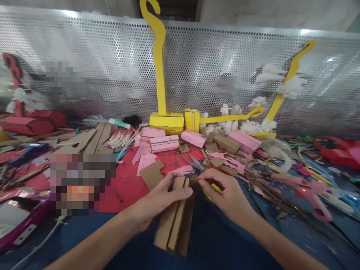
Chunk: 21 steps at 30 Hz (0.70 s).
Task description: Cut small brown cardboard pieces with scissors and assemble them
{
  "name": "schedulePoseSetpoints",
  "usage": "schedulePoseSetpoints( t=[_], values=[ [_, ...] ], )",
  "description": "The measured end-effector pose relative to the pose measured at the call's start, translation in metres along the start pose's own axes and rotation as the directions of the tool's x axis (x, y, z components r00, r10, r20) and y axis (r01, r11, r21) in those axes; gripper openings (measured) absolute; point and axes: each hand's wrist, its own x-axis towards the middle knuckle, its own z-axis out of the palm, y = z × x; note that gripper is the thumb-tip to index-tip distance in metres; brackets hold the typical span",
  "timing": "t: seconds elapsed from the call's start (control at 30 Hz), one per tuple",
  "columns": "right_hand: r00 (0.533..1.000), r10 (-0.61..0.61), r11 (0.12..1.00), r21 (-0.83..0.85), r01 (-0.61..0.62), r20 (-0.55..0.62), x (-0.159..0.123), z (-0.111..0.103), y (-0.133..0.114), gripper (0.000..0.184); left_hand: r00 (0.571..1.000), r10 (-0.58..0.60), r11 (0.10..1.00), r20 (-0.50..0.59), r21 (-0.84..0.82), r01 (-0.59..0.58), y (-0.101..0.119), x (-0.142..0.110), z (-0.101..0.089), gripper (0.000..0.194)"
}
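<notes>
A brown cardboard box [176, 217], folded from strips with one long side standing away, is in the lower middle of the head view. My left hand [160, 200] is closed round its left side, the thumb pressing on top near the far end. At that far end, my right hand [218, 187] pinches a small brown cardboard flap [193, 183] between thumb and fingers. Whether this flap is joined to the box, I cannot tell. Just beyond my right hand lie open scissors [197, 163], their orange handle partly hidden. Yellow material shows under that hand.
Pink boxes [164, 144] and yellow hooked cardboard shapes [159, 71] stand along the perforated metal panel [107, 56]. A pink glue gun [308, 193] with a lit light lies right, beside twigs [267, 189]. Red sheets [120, 195] and scraps lie left, near a purple object [21, 217].
</notes>
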Motion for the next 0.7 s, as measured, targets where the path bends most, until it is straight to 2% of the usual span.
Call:
schedulePoseSetpoints(
  t=[0.07,0.13,0.2,0.27,0.33,0.37,0.4,0.5,0.53,0.6,0.67,0.7],
  values=[
    [0.995,0.078,0.995,0.066,-0.073,-0.07,0.0,-0.001,0.003,0.023,0.993,0.113,0.979,-0.045,0.174,-0.103,0.004,0.002,-0.007,0.048],
    [0.986,0.15,0.973,0.188,-0.133,-0.075,0.0,-0.003,0.006,0.027,0.949,0.31,0.872,-0.056,0.414,-0.26,0.008,0.004,-0.014,0.042],
    [0.985,0.169,0.948,0.276,-0.157,-0.021,-0.001,-0.004,0.007,0.03,0.86,0.51,0.703,-0.033,0.592,-0.394,0.012,0.003,-0.016,0.04],
    [0.989,0.15,0.948,0.281,-0.146,0.008,-0.003,-0.003,0.003,0.028,0.743,0.669,0.542,-0.012,0.692,-0.476,0.016,0.001,-0.014,0.036],
    [0.993,0.117,0.966,0.233,-0.114,0.004,-0.006,0.0,-0.003,0.025,0.674,0.738,0.42,0.045,0.75,-0.511,0.018,-0.003,-0.009,0.029],
    [0.996,0.094,0.974,0.208,-0.091,-0.005,-0.007,0.001,-0.006,0.024,0.673,0.737,0.412,0.065,0.746,-0.523,0.018,-0.004,-0.006,0.031],
    [0.998,0.07,0.98,0.188,-0.068,-0.003,-0.007,0.001,-0.01,0.023,0.7,0.71,0.451,0.073,0.716,-0.532,0.017,-0.005,-0.003,0.033],
    [0.999,0.046,0.99,0.132,-0.049,0.019,-0.005,-0.006,-0.014,0.025,0.828,0.557,0.691,0.064,0.518,-0.504,0.012,-0.002,0.001,0.036],
    [0.998,0.062,0.994,0.086,-0.064,0.027,-0.003,-0.013,-0.013,0.026,0.843,0.536,0.737,0.053,0.458,-0.497,0.01,0.0,0.0,0.033],
    [0.996,0.086,0.987,-0.139,-0.084,0.013,0.002,-0.029,-0.004,0.028,0.846,0.533,0.797,0.007,0.331,-0.505,0.008,0.005,-0.003,0.028],
    [0.994,0.111,0.919,-0.383,-0.096,0.018,0.005,-0.044,0.009,0.033,0.855,0.516,0.845,-0.041,0.187,-0.501,0.009,0.008,-0.008,0.023],
    [0.984,0.164,0.889,-0.443,-0.12,0.063,0.005,-0.05,0.017,0.037,0.865,0.498,0.864,-0.059,0.118,-0.49,0.01,0.009,-0.01,0.021]
  ],
)
